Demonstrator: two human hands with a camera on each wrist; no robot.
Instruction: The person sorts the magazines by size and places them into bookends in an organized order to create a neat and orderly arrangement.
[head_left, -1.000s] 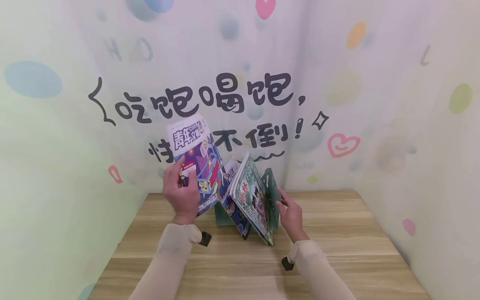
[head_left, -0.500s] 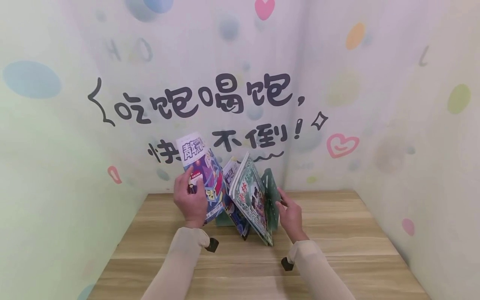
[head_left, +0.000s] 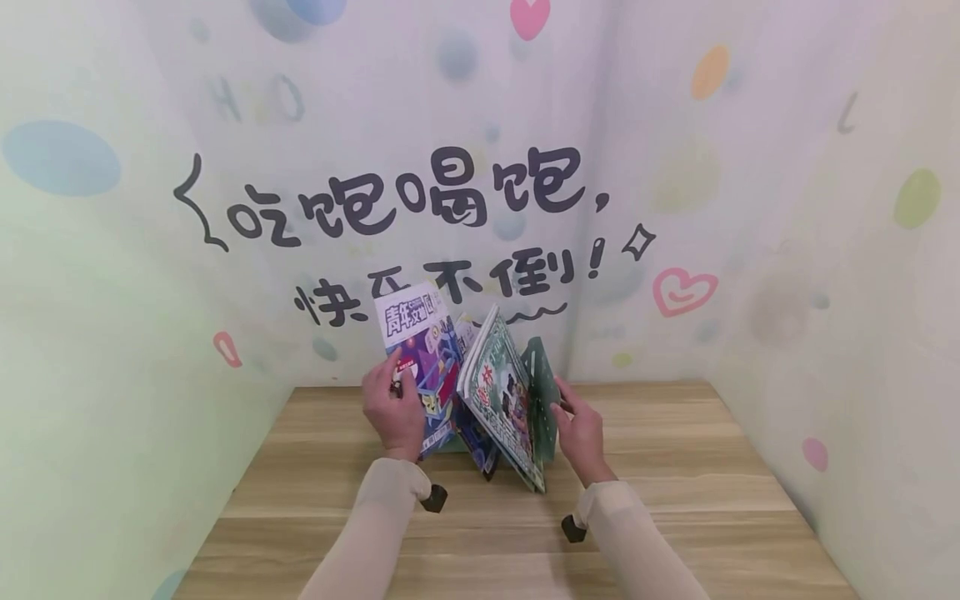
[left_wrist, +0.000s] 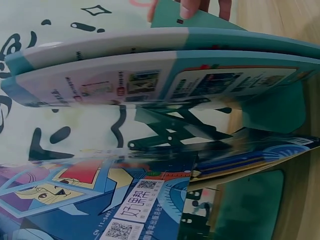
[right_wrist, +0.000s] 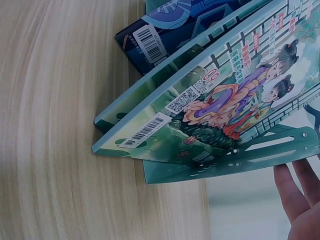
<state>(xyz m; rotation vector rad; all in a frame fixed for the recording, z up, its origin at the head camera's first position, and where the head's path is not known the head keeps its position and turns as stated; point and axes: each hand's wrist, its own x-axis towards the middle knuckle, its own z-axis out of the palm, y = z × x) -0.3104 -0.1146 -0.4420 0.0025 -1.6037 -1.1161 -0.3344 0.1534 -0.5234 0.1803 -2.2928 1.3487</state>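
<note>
My left hand (head_left: pixel 395 412) grips a purple and blue magazine (head_left: pixel 423 358) with a white title band, held upright and slightly tilted at the left of a green expandable bookend (head_left: pixel 546 392). In the left wrist view the bookend's scissor lattice (left_wrist: pixel 170 127) shows between the magazines. Another blue magazine (head_left: pixel 480 450) leans in the bookend, partly hidden. Two green-covered magazines (head_left: pixel 506 404) lean to its right, their lower corners jutting forward. My right hand (head_left: pixel 583 437) pinches the bookend's right end plate (right_wrist: pixel 220 167) at its edge.
The bookend stands on a wood-grain table (head_left: pixel 637 533) near the back wall (head_left: pixel 480 108), which bears large black lettering and coloured shapes. Pale side walls close in the table on the left and right.
My left hand has brought the purple and blue magazine rightward and down, close against the left side of the bookend. My right hand has stayed on the end plate.
</note>
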